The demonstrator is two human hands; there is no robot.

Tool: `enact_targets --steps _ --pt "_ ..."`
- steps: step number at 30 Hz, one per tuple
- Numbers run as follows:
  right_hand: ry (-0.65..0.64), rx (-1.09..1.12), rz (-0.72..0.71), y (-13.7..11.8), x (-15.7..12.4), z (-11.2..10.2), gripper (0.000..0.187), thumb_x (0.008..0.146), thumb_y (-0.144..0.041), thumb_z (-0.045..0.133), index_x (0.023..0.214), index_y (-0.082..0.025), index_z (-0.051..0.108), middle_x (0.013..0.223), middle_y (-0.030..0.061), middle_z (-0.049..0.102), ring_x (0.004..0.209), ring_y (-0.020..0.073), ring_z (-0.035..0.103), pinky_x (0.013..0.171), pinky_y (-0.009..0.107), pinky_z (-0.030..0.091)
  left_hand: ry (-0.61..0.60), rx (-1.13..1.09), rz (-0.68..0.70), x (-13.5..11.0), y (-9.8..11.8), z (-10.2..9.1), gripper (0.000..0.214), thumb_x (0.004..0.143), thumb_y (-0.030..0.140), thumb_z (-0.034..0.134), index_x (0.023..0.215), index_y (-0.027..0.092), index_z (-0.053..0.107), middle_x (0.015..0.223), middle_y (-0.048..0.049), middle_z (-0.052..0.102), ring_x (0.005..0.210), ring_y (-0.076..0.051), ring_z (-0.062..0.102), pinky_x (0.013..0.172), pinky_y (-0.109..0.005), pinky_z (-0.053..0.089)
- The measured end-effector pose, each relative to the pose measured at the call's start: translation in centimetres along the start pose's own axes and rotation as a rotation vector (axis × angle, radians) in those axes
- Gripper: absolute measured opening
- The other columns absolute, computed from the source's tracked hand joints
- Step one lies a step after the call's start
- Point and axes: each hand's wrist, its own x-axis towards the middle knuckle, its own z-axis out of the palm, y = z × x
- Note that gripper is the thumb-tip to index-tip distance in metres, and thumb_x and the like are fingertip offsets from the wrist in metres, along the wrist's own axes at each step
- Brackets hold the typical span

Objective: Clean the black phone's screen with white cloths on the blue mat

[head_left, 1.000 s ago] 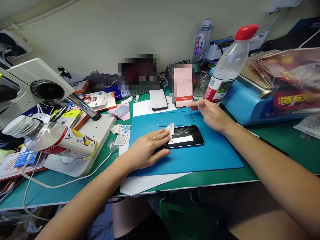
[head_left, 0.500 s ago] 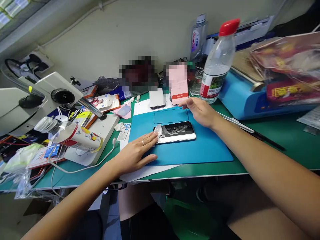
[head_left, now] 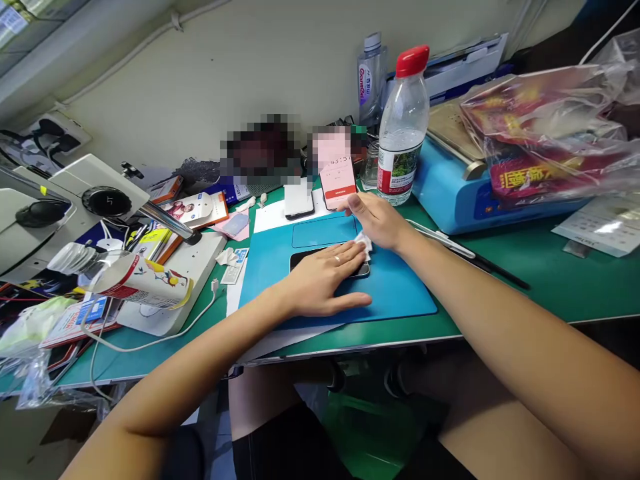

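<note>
A black phone (head_left: 301, 257) lies flat on a blue mat (head_left: 400, 293). My left hand (head_left: 325, 280) lies across it with flat fingers, pressing a white wipe (head_left: 365, 241) onto its right end. My right hand (head_left: 377, 219) rests palm down just behind the wipe, fingers loosely stretched towards an upright phone with a pink and red screen (head_left: 337, 179). It holds nothing. A blue-tinted rectangular film (head_left: 320, 232) lies on the mat behind the black phone.
A second phone (head_left: 299, 199) lies on white paper behind the mat. A red-capped water bottle (head_left: 403, 127) and a blue machine (head_left: 450, 190) stand at the right. A microscope stand (head_left: 100, 197), a tipped bottle (head_left: 130, 280) and a cable crowd the left. A long thin tool (head_left: 465, 250) lies right of the mat.
My left hand has slid the wipe from the phone's left end to its right end and now covers most of the phone. My right hand stays near the upright phone.
</note>
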Motion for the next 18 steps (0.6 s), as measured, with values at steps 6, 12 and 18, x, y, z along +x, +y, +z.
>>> enact_targets --steps 6,12,18 --pt "-0.011 -0.018 0.004 -0.2 -0.1 0.0 0.089 0.091 -0.082 0.015 0.104 -0.020 0.077 0.107 0.0120 0.075 0.101 0.0282 0.067 0.091 0.041 0.048 0.026 0.090 0.032 1.9 1.4 0.6 0.081 0.098 0.067 0.043 0.146 0.002 0.047 0.155 -0.0239 0.045 0.149 -0.032 0.039 0.126 -0.043 0.027" --pt "-0.001 -0.021 -0.001 -0.2 -0.1 -0.3 0.087 0.092 -0.081 0.015 0.103 -0.020 0.077 0.106 0.0108 0.075 0.102 0.0261 0.067 0.092 0.038 0.047 0.000 0.091 -0.025 -2.0 1.3 0.1 0.077 0.102 0.063 0.036 0.154 0.006 0.038 0.161 -0.0187 0.037 0.153 -0.028 0.030 0.127 -0.042 0.026" --pt "-0.004 -0.033 -0.013 0.0 0.1 -0.4 0.087 0.093 -0.080 0.016 0.100 -0.019 0.077 0.101 0.0118 0.075 0.101 0.0274 0.067 0.092 0.041 0.047 -0.014 0.166 -0.190 -7.1 -0.8 -0.4 0.068 0.105 0.055 0.032 0.153 0.007 0.041 0.160 -0.0182 0.038 0.151 -0.030 0.034 0.125 -0.049 0.033"
